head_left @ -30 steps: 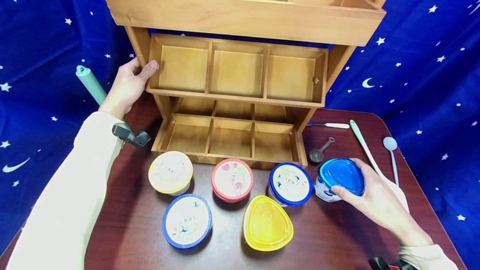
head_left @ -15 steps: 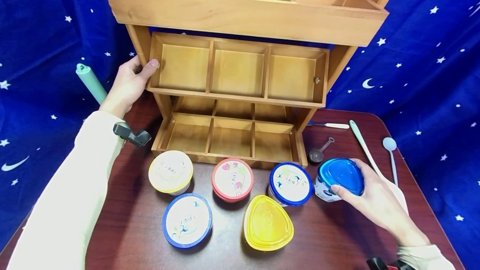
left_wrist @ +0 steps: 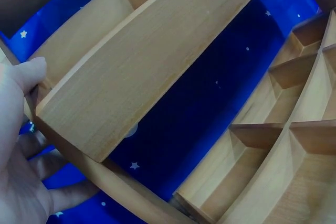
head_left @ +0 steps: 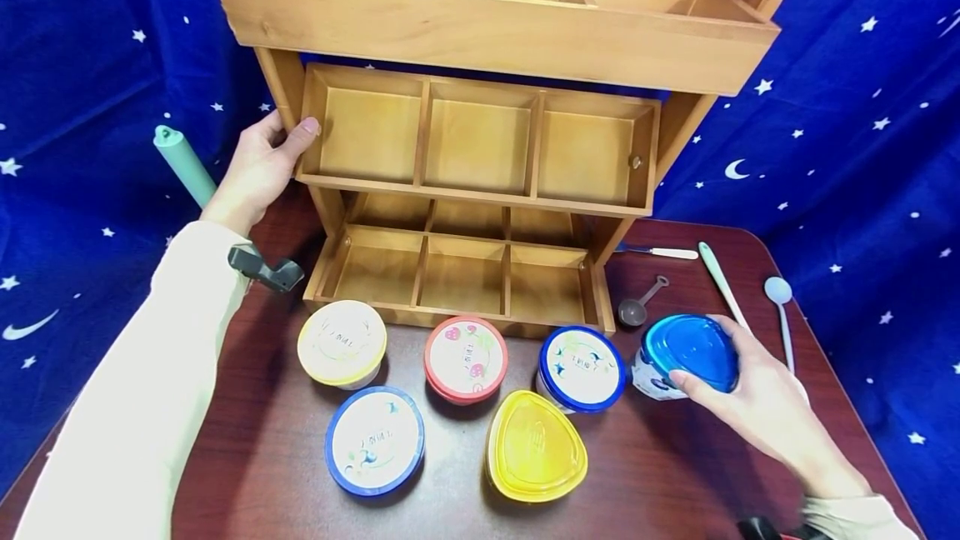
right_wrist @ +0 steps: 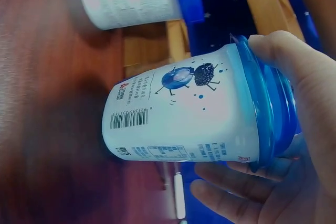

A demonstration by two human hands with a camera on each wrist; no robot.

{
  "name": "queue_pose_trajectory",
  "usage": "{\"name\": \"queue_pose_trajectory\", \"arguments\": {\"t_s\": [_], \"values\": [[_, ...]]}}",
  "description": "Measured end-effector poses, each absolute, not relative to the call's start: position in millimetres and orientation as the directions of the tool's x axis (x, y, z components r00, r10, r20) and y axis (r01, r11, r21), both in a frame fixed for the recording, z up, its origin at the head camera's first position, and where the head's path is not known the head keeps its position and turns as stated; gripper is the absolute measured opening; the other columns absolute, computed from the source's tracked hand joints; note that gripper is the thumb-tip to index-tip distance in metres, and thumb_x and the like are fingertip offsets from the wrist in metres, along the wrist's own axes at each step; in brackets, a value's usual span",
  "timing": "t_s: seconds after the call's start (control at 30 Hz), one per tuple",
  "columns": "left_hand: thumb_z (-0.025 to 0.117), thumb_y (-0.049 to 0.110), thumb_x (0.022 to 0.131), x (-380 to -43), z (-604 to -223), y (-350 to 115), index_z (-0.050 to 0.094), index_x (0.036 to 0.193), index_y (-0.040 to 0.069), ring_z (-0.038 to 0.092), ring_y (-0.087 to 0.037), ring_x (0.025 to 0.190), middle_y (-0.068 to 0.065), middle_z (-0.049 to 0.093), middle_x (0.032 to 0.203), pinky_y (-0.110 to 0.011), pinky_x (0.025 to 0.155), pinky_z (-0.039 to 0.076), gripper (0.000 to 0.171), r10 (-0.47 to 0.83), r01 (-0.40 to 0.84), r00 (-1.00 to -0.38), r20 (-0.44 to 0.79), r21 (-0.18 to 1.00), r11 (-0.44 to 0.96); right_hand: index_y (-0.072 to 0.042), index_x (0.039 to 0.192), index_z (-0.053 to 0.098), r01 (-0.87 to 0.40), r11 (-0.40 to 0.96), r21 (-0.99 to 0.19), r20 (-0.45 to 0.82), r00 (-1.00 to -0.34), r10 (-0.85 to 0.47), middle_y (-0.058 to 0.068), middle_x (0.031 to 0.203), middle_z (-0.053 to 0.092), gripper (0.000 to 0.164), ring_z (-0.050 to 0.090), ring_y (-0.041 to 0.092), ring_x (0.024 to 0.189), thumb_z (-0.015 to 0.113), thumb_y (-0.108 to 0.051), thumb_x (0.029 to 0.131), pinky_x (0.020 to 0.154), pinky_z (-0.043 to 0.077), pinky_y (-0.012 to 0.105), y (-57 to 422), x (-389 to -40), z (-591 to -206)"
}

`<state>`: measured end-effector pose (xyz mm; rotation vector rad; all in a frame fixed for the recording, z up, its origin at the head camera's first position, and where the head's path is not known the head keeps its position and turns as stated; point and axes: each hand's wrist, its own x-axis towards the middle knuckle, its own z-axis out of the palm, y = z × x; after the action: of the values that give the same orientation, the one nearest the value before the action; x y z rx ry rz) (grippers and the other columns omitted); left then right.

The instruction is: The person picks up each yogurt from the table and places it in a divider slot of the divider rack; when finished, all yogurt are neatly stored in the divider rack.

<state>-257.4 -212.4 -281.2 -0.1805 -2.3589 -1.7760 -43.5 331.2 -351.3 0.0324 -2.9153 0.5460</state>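
Note:
My left hand (head_left: pixel 262 161) grips the left side of a three-tier wooden rack (head_left: pixel 480 32). In the left wrist view the thumb lies over the tray's end and the fingers (left_wrist: pixel 79 195) lie along the side post. My right hand (head_left: pixel 765 415) holds a yogurt tub with a blue lid (head_left: pixel 692 352), its thumb and fingers round the lid's rim. The right wrist view shows the tub's white side (right_wrist: pixel 178 114), printed with a blueberry and a blackberry figure and a barcode. Beside it stands a round tub with a dark blue lid (head_left: pixel 581 367).
Several more tubs stand before the rack: cream-lidded (head_left: pixel 342 344), red-rimmed (head_left: pixel 465 359), blue-rimmed (head_left: pixel 375 442) and yellow-lidded (head_left: pixel 536 447). At right lie a measuring spoon (head_left: pixel 633 311), a white-handled utensil (head_left: pixel 673 252), a pale green handle (head_left: pixel 722 282) and a long white spoon (head_left: pixel 780 294).
My right hand and the blue-lidded tub have shifted slightly to the right, away from the round blue-lidded tub. My left hand stays on the rack.

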Motion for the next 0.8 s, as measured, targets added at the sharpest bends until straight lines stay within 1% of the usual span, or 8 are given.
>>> {"name": "queue_pose_trajectory", "arguments": {"t_s": [0.2,0.3,0.4,0.47,0.53,0.63,0.73,0.8], "values": [[0.056,0.039,0.100,-257.1,-281.3,-212.6,0.059,0.129,0.010,0.060,-0.003,0.089,0.008,0.063,0.103,-0.017,0.079,0.047,0.041,-0.015,0.209,-0.975,0.223,0.933,0.292,-0.003,0.147,0.035,-0.072,0.904,-0.422,0.200,-0.980,0.016,0.035,0.120,0.056,0.093,0.057,0.054,0.099,0.085,-0.033,0.075,0.075,0.049,0.063,331.6,-47.6,-332.7],[0.056,0.039,0.100,-257.0,-281.1,-212.5,0.058,0.130,0.010,0.059,-0.003,0.090,0.007,0.063,0.105,-0.017,0.080,0.046,0.041,-0.013,0.210,-0.975,0.224,0.932,0.295,-0.004,0.148,0.036,-0.076,0.897,-0.436,0.216,-0.976,0.022,0.034,0.120,0.055,0.092,0.057,0.053,0.100,0.085,-0.032,0.075,0.073,0.051,0.044,329.7,-52.7,-322.1],[0.056,0.039,0.100,-256.9,-281.3,-212.5,0.058,0.131,0.010,0.059,-0.004,0.092,0.006,0.063,0.106,-0.016,0.081,0.046,0.042,-0.013,0.210,-0.974,0.224,0.932,0.296,-0.008,0.148,0.036,-0.084,0.881,-0.466,0.216,-0.976,0.021,0.033,0.122,0.056,0.090,0.057,0.052,0.103,0.085,-0.031,0.076,0.069,0.042,0.018,327.6,-60.7,-314.7],[0.056,0.039,0.100,-257.1,-281.6,-212.5,0.058,0.131,0.010,0.059,-0.004,0.093,0.005,0.063,0.107,-0.017,0.081,0.046,0.043,-0.014,0.211,-0.974,0.225,0.932,0.293,-0.011,0.150,0.035,-0.086,0.870,-0.485,0.212,-0.977,0.022,0.033,0.124,0.056,0.089,0.056,0.052,0.105,0.084,-0.032,0.078,0.070,0.043,0.015,325.1,-66.1,-311.8],[0.056,0.039,0.100,-257.6,-282.1,-212.5,0.058,0.132,0.010,0.059,-0.004,0.093,0.004,0.063,0.109,-0.017,0.082,0.046,0.043,-0.012,0.213,-0.974,0.227,0.932,0.292,-0.015,0.152,0.031,-0.083,0.858,-0.506,0.203,-0.979,0.026,0.033,0.128,0.054,0.090,0.055,0.053,0.109,0.082,-0.032,0.080,0.077,0.051,0.026,321.2,-70.8,-310.3],[0.056,0.039,0.100,-258.4,-282.6,-212.4,0.057,0.132,0.010,0.059,-0.005,0.093,0.001,0.063,0.111,-0.017,0.082,0.047,0.044,-0.010,0.213,-0.974,0.225,0.934,0.287,-0.018,0.155,0.027,-0.084,0.846,-0.527,0.197,-0.980,0.026,0.032,0.133,0.051,0.091,0.053,0.053,0.113,0.080,-0.032,0.082,0.085,0.050,0.059,313.9,-77.3,-309.8],[0.056,0.040,0.100,-258.6,-282.6,-212.4,0.057,0.132,0.010,0.059,-0.005,0.094,-0.001,0.063,0.113,-0.017,0.083,0.046,0.044,-0.009,0.211,-0.975,0.223,0.934,0.288,-0.019,0.155,0.026,-0.091,0.835,-0.543,0.189,-0.982,0.017,0.031,0.137,0.049,0.090,0.050,0.052,0.117,0.078,-0.034,0.083,0.088,0.043,0.072,306.4,-84.6,-309.1],[0.056,0.040,0.100,-258.4,-282.2,-212.3,0.057,0.132,0.010,0.059,-0.005,0.094,-0.002,0.063,0.114,-0.018,0.083,0.046,0.044,-0.011,0.208,-0.975,0.220,0.935,0.288,-0.018,0.155,0.027,-0.098,0.834,-0.543,0.186,-0.982,0.006,0.030,0.137,0.049,0.089,0.050,0.051,0.118,0.078,-0.035,0.084,0.089,0.043,0.070,302.3,-90.3,-309.0]]}}
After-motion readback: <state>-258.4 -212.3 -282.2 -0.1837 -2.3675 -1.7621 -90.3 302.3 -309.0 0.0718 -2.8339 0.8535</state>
